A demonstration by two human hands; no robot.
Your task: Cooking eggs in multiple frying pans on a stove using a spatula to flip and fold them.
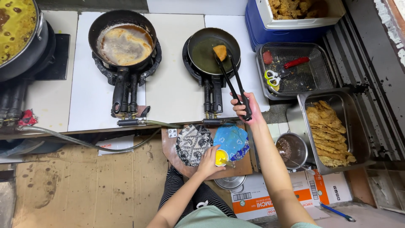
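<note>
My right hand grips long black tongs that reach into a small black frying pan of oil and pinch a golden fried piece. My left hand holds a small cup of yellow liquid above a wooden board on my lap, next to a patterned black and white plate and a blue plate. A second black pan with brown oily liquid sits on the burner to the left.
A big pot of yellow broth is at far left. Right of the stove: a wire-rack tray with scissors, a steel tray of fried pieces, a small steel pot, a blue and white cooler. Cardboard covers the floor.
</note>
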